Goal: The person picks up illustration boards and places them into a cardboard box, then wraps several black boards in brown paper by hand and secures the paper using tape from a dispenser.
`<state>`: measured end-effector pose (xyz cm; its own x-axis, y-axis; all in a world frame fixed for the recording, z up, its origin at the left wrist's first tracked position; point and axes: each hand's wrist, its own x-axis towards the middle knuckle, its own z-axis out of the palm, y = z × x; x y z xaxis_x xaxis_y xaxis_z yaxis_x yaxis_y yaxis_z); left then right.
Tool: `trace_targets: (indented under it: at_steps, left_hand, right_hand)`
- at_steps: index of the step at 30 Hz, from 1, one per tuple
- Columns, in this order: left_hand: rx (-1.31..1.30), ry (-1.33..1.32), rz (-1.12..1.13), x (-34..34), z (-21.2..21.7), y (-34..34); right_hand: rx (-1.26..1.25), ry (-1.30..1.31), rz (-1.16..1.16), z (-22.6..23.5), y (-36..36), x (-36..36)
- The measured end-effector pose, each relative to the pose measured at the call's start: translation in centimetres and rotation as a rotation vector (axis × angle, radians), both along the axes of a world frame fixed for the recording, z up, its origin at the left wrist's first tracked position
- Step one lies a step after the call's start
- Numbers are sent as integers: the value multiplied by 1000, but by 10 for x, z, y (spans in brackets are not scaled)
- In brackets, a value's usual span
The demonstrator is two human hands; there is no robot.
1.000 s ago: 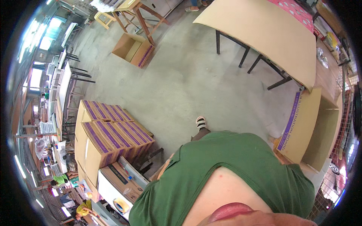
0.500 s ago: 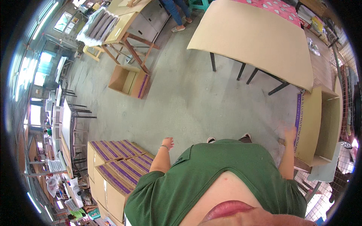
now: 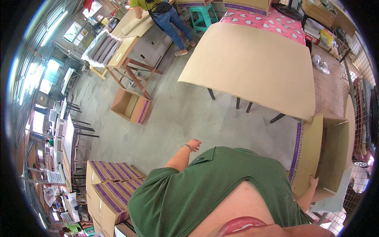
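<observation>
At the right stands an open cardboard box [image 3: 306, 154] with a purple printed band, its opening turned to the right. My right hand [image 3: 313, 182] is at the near part of its rim, fingers curled over the cardboard edge; part of the hand is hard to make out. My left hand [image 3: 193, 145] hangs in the air in front of my body above the floor. Its fingers are loosely apart, and it holds nothing. Ahead of me a large brown sheet [image 3: 252, 67] covers a table and overhangs its near edge.
Closed cartons [image 3: 114, 193] are stacked at the lower left. An open carton [image 3: 131, 106] sits on the floor beside a wooden table [image 3: 128, 49]. A person in jeans [image 3: 169, 23] stands there, near a green stool [image 3: 203, 19]. Wire mesh [image 3: 365, 59] runs along the right.
My right hand has come from beside the box onto its rim. My left hand has moved forward and right. The view has shifted, with more of the far side showing.
</observation>
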<state>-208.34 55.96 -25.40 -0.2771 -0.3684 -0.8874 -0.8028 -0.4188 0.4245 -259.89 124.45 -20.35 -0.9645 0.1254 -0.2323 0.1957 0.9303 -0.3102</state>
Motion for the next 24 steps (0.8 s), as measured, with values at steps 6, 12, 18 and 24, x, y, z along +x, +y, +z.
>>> trace_targets:
  at_steps: [6,12,18,24]
  left_hand:
    - [-18,-50,104,-11,-11,-27]
    - [58,-129,-79,-24,-20,-36]
    - [7,-89,-188,3,-26,-111]
    - [-51,-77,-179,38,-46,-206]
  right_hand:
    - [218,-252,111,5,-43,17]
    - [358,50,69,65,-59,49]
    - [339,180,-199,192,-101,112]
    - [474,27,-285,283,-243,221]
